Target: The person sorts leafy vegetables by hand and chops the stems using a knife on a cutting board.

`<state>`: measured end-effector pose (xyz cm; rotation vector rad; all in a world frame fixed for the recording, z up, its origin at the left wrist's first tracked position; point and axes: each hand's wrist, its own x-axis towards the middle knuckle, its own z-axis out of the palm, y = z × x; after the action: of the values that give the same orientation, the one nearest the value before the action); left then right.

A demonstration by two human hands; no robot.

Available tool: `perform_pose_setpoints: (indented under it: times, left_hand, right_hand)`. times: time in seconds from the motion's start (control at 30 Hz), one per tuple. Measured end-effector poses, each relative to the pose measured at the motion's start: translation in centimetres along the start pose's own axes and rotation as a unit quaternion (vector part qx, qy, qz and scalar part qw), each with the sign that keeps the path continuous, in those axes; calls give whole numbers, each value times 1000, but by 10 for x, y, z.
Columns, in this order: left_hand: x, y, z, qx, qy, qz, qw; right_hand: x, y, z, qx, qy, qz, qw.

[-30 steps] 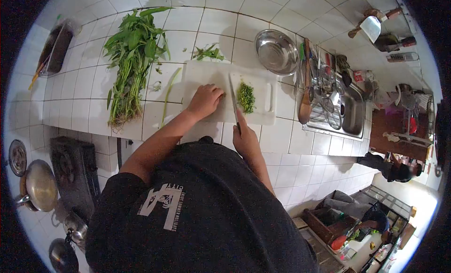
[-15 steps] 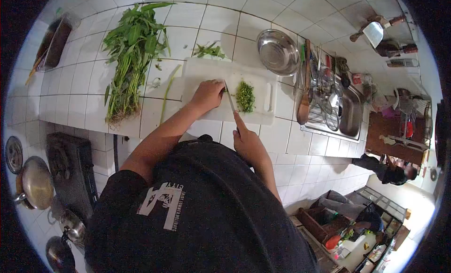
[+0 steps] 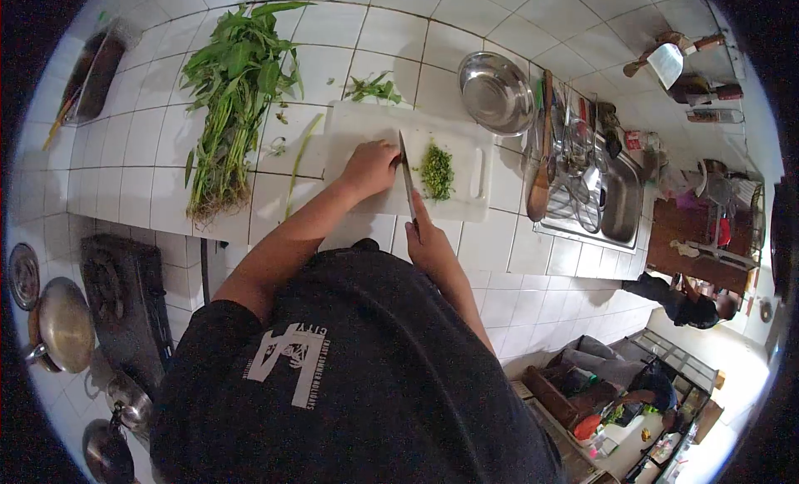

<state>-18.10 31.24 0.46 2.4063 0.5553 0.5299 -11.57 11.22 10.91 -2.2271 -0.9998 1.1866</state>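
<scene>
My right hand (image 3: 430, 241) grips a kitchen knife (image 3: 407, 169) by its handle, the blade pointing away from me over the cutting board (image 3: 358, 122). Just left of the blade, my left hand (image 3: 371, 166) rests on the board with its fingers curled in. What those fingers hold is mostly hidden; a small dark green bit shows by the fingertips. Finely chopped greens (image 3: 437, 172) lie in a pile right of the knife. Beyond the board are some loose leaves (image 3: 374, 88), and a single green stem (image 3: 303, 163) lies to its left.
A large bunch of rooted leafy greens (image 3: 237, 109) lies on the tiled counter at left. A metal bowl (image 3: 497, 93) stands behind the board's right side. Wooden utensils (image 3: 539, 184) and a sink (image 3: 624, 209) are farther right. A stove (image 3: 125, 292) is lower left; another person (image 3: 682, 301) is at far right.
My right hand and the knife have shifted slightly left, and the blade now stands closer to the left fingertips at a steeper line. My left hand stays nearly in place.
</scene>
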Motion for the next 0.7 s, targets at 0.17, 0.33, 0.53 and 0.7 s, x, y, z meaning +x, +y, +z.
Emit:
perform_pose_setpoints:
  times: [0.17,0.33,0.53,0.7]
  left_hand:
    - [0,5,-5,12,-7,-7,1000]
    - [2,11,-12,-8,-60,-30,998]
    - [-7,8,-4,26,45,1,999]
    - [-10,3,-3,84,13,30,996]
  right_hand:
    - [35,16,19,-3,44,-52,998]
    - [50,4,14,-34,43,-52,997]
    - [29,-6,-2,-63,4,-28,998]
    - [-1,-32,-27,-108,-44,32,993]
